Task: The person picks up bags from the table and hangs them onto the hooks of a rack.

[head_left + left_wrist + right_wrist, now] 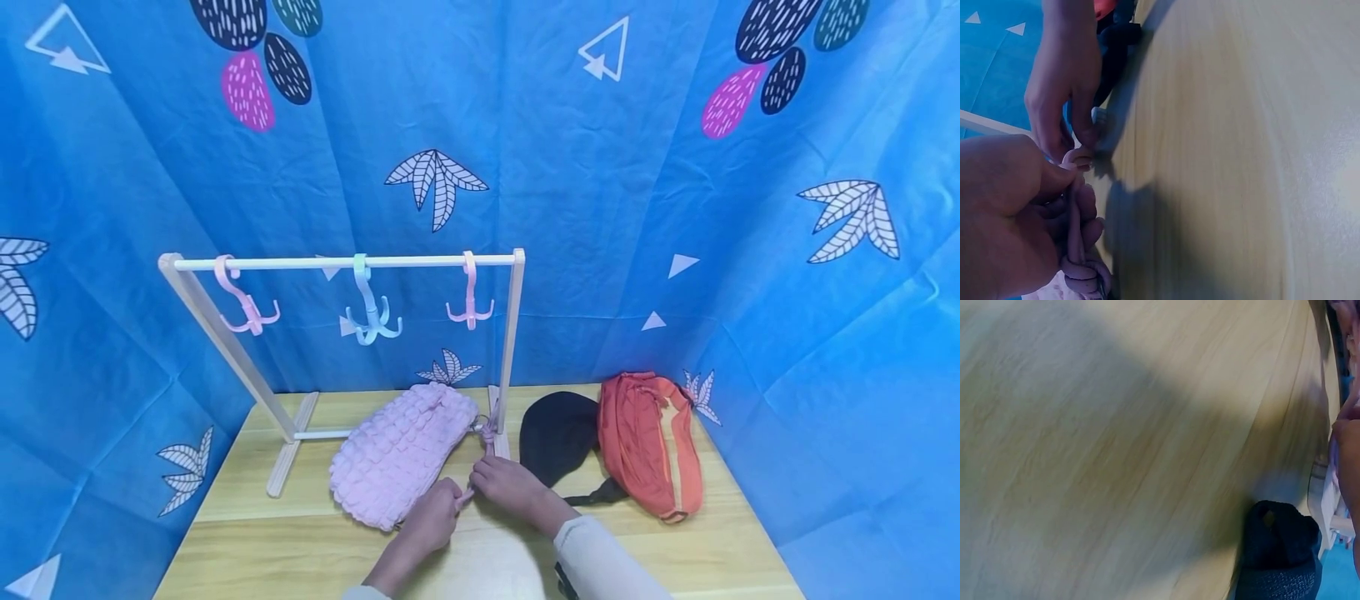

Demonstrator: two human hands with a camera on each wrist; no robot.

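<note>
The wood-grain desk (247, 542) carries a white rack (513, 325). A puffy pink bag (405, 454) lies at the rack's foot, left of the red waist bag (637, 450). The left hand (431, 517) has its fingers curled round the pink strap (1074, 228); the right hand (513, 490) pinches it just beside.

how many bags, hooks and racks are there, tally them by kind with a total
Bags: 3 (pink bag, black bag, red bag)
Hooks: 3 (pink hook on the left, blue hook, pink hook on the right)
Racks: 1 (white rack)
Total: 7
</note>
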